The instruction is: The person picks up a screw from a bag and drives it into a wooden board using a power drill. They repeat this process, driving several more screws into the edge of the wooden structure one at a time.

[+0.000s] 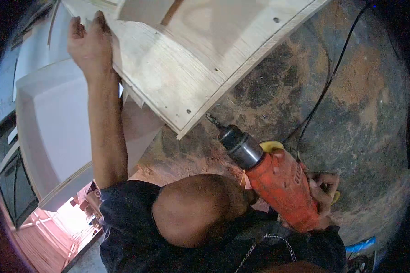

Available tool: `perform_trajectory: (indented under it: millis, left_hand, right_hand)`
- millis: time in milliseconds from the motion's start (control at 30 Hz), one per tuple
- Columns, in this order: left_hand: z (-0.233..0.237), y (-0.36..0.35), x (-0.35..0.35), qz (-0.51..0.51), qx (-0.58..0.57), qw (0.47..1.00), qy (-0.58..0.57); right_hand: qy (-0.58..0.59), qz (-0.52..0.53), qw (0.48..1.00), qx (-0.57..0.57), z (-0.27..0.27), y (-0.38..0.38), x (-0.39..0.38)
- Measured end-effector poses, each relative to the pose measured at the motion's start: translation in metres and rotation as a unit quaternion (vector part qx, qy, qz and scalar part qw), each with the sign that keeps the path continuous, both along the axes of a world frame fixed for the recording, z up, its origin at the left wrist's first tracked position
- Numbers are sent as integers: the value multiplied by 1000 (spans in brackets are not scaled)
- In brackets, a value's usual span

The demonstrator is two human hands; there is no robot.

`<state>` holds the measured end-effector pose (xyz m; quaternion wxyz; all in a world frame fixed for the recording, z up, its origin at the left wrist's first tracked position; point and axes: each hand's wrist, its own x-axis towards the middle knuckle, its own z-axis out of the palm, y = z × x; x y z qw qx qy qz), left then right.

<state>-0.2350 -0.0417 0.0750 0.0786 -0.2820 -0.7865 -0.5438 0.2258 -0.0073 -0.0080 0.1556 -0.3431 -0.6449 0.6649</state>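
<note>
My right hand (324, 193) is wrapped round the grip of a red drill (282, 186) with a black and silver chuck. Its bit (212, 120) points up and left, close to a corner of a pale wooden panel (168, 73) but apart from it. Small dark holes show near the panel's edges. At the panel's upper left edge, my left hand (91, 50) is raised with its fingers bent; what lies between the fingertips is too small to make out.
A white, shallow box-like piece (59, 118) stands at the left beside my forearm. A black cable (325, 91) runs across the stained floor (364, 123) on the right. A blue object (361, 245) lies at the lower right. Bright light enters at the lower left.
</note>
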Motion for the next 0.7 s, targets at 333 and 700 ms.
perform_trajectory:
  millis: [333, 700]
  left_hand:
    - [-12, -5, -19, -47, 28, 998, 4]
    - [9, -23, 43, -1, 84, 996, 33]
  right_hand:
    - [28, -36, 996, 80, 15, 8, -33]
    - [197, 38, 980, 1, 4, 39, -34]
